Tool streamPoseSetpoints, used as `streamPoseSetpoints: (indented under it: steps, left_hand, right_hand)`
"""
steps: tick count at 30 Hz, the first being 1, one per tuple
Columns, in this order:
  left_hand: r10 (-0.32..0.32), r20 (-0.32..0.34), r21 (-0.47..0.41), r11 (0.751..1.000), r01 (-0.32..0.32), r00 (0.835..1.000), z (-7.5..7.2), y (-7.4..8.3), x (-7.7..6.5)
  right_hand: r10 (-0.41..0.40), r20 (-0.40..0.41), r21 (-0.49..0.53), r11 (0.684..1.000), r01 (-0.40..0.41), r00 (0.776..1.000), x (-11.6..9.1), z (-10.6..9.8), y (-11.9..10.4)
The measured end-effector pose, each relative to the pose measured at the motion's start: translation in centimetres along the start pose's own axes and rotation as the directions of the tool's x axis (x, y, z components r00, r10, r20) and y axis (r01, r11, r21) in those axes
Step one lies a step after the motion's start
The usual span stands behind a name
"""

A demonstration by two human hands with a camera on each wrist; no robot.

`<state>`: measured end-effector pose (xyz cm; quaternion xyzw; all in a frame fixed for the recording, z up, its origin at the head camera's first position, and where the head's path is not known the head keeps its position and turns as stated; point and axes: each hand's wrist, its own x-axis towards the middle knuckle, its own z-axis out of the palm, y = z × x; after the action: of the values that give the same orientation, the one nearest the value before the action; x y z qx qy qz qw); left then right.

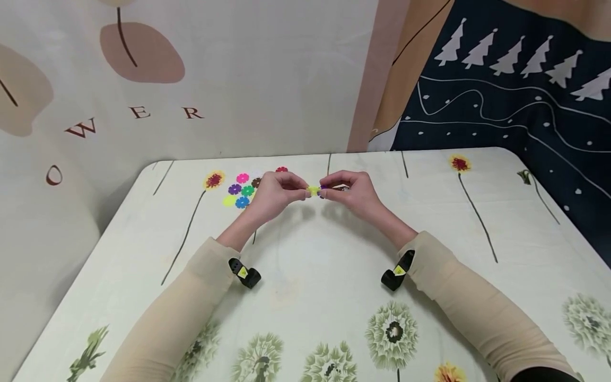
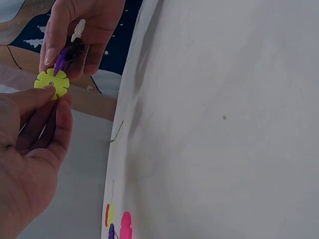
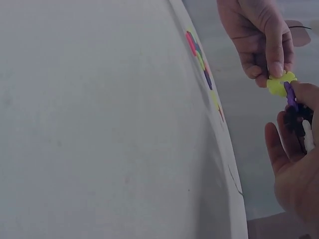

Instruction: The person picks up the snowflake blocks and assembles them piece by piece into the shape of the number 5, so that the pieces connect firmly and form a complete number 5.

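Observation:
Both hands meet above the far part of the table. My left hand (image 1: pixel 275 195) pinches a yellow notched disc (image 2: pixel 52 83), flower-shaped with slots round its rim, between thumb and fingers. My right hand (image 1: pixel 355 192) pinches a purple notched disc (image 3: pixel 290 95). Joined to the purple disc are a black one (image 2: pixel 76 49) and a white one (image 2: pixel 78 30), which form a short chain within the right hand's fingers. In both wrist views the purple disc's edge meets the yellow disc's rim; how deep it sits in a slot I cannot tell.
Left of the left hand, several loose notched discs lie on the table, among them a pink (image 1: pixel 242 178), a green (image 1: pixel 247 191), a blue (image 1: pixel 242 202) and a red one (image 1: pixel 281 169). The flower-print cloth (image 1: pixel 305 297) covers the table. Fabric walls (image 1: pixel 267 79) stand behind.

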<state>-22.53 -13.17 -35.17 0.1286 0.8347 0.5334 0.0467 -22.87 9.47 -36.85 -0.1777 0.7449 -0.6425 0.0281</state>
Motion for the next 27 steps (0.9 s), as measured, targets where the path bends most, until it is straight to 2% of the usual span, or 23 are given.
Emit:
streamPoseSetpoints:
  steps: [7, 13, 18, 21, 27]
  left_hand:
    - [0.019, 0.008, 0.032, 0.999, -0.02, 1.0, -0.2, -0.1, -0.6]
    - [-0.002, 0.011, 0.039, 0.999, 0.002, 1.0, -0.5, -0.2, -0.8]
    - [0.013, 0.039, 0.054, 0.998, -0.015, 0.999, -0.7, 0.0, -0.6]
    - [-0.001, 0.055, 0.059, 0.998, -0.002, 0.998, -1.1, 0.2, -0.6]
    - [-0.057, 0.056, 0.073, 0.996, 0.053, 0.997, -2.8, -0.1, -1.0]
  right_hand:
    - [-0.033, 0.026, 0.045, 0.998, 0.032, 0.999, 0.0, 0.5, 0.4]
    - [-0.084, 0.072, 0.06, 0.995, 0.079, 0.994, 0.2, 0.9, 0.8]
    - [-0.074, 0.084, 0.008, 0.997, 0.073, 0.994, 0.3, 0.7, 0.5]
    - [-0.067, 0.081, -0.029, 0.997, 0.07, 0.994, 0.3, 0.5, 0.2]
    - [-0.049, 0.041, -0.016, 0.999, 0.05, 0.998, 0.5, 0.3, 0.0]
